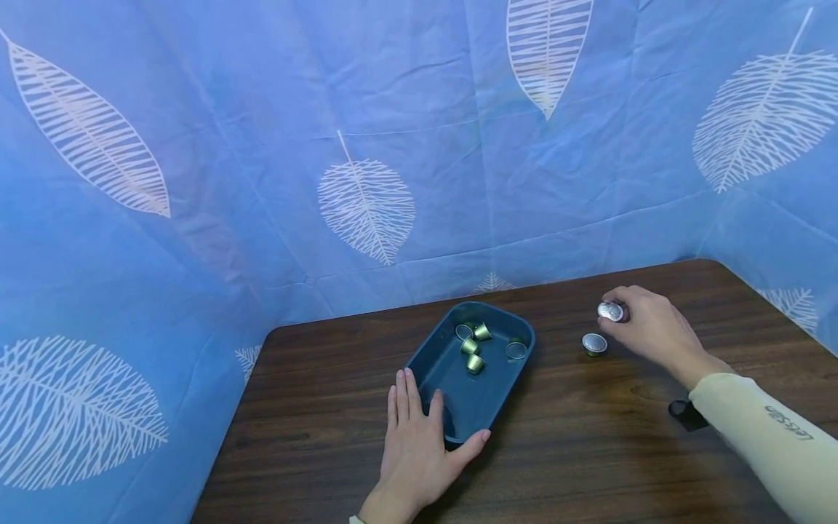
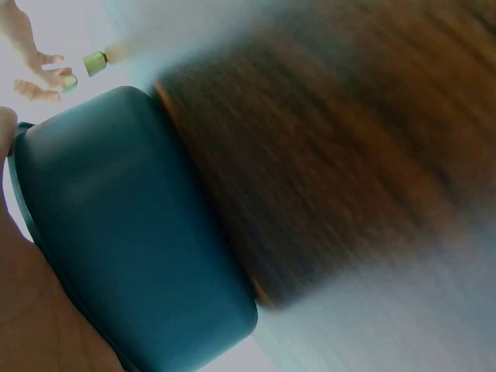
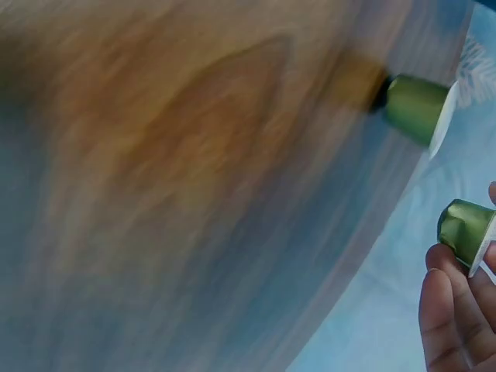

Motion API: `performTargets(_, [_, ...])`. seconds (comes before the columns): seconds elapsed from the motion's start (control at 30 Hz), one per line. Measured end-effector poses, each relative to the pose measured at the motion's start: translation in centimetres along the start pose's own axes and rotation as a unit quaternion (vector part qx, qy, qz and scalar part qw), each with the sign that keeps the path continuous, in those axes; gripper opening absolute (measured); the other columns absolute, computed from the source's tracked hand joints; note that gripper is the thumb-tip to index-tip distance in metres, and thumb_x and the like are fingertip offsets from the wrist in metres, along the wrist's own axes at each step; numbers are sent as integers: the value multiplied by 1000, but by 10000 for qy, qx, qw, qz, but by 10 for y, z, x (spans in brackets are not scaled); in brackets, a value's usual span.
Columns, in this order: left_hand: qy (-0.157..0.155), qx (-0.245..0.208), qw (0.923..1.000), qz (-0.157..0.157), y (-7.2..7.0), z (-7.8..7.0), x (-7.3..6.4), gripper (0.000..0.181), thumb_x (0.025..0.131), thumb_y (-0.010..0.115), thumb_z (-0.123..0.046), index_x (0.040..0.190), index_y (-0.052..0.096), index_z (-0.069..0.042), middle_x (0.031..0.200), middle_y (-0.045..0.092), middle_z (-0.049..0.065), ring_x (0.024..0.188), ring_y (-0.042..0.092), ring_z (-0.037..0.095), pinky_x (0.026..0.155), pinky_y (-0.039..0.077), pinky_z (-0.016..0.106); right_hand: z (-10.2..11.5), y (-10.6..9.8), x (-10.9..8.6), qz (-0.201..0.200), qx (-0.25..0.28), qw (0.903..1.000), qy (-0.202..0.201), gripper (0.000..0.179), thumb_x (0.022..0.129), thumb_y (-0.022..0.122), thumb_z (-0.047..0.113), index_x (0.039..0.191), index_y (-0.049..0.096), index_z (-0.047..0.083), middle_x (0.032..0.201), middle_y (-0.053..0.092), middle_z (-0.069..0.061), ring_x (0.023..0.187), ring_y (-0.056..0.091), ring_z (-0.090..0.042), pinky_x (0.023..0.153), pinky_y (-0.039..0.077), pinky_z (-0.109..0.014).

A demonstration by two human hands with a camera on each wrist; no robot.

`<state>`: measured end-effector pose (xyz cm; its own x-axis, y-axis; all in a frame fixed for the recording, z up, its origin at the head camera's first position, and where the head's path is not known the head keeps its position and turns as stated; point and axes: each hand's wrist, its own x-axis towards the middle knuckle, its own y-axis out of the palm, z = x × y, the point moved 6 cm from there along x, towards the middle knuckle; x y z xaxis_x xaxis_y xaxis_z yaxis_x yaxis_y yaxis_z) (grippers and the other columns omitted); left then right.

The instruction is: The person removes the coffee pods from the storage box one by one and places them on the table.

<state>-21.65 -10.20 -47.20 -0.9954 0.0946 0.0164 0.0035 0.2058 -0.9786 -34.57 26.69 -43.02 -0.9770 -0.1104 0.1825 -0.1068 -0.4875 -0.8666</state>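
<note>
My right hand (image 1: 655, 331) pinches a green coffee capsule (image 3: 465, 232) by its edge, its silver lid turned up toward the head camera. A second capsule (image 1: 594, 344) stands lid-up on the table just nearer and to the left of that hand. My left hand (image 1: 422, 451) rests with outstretched fingers along the near left corner of a dark blue tray (image 1: 448, 404), the thumb spread at the near edge. Inside the tray, several green capsules (image 1: 469, 346) lie toward the far end, some on their sides. The left wrist view shows the tray's outer wall (image 2: 132, 201) close up.
A brown wood-grain table (image 1: 314, 407) carries everything. Behind it hangs a blue cloth (image 1: 262, 145) with white leaf prints. Beside the right forearm is a small black object (image 1: 687, 415), partly covered by the pale sleeve (image 1: 753, 429).
</note>
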Motion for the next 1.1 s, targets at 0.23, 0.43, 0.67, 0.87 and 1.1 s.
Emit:
performTargets(0.23, [-51,-24,10000,11,-1,0,1,115,86,44,-97,161,50,-10,179,14,26,168,10,45,134,19,63,-22,1,-8,292,-183,9993,159,45,96,77,25,131,68,-2,116,73,-26,91,71,-35,65,55,-48])
performTargets(0.43, [-43,-31,10000,33,-2,1,0,114,87,43,-97,161,50,-10,179,14,27,168,10,46,134,20,64,-30,7,-12,623,-224,9977,115,40,94,78,22,124,70,-3,110,76,-25,93,72,-38,71,56,-53])
performTargets(0.67, [-52,-113,9999,39,-3,1,-2,113,87,43,-96,160,52,-10,179,14,28,168,10,46,134,20,63,-29,17,-16,892,-172,9958,-82,34,93,80,18,120,72,-1,112,76,-26,98,73,-43,78,57,-58])
performTargets(0.87, [-15,-98,10000,-6,-3,1,-3,111,88,44,-95,159,53,-10,178,15,28,168,11,47,134,21,63,-27,19,-18,707,-239,9969,-233,37,91,81,13,122,69,-2,115,75,-28,98,72,-43,75,57,-58])
performTargets(1.1, [21,-72,10000,-28,-2,0,-2,111,88,43,-95,159,54,-10,178,15,28,168,11,47,133,21,64,-29,20,-20,502,-288,9979,-294,40,90,80,11,125,66,-1,120,71,-27,100,71,-42,74,56,-56])
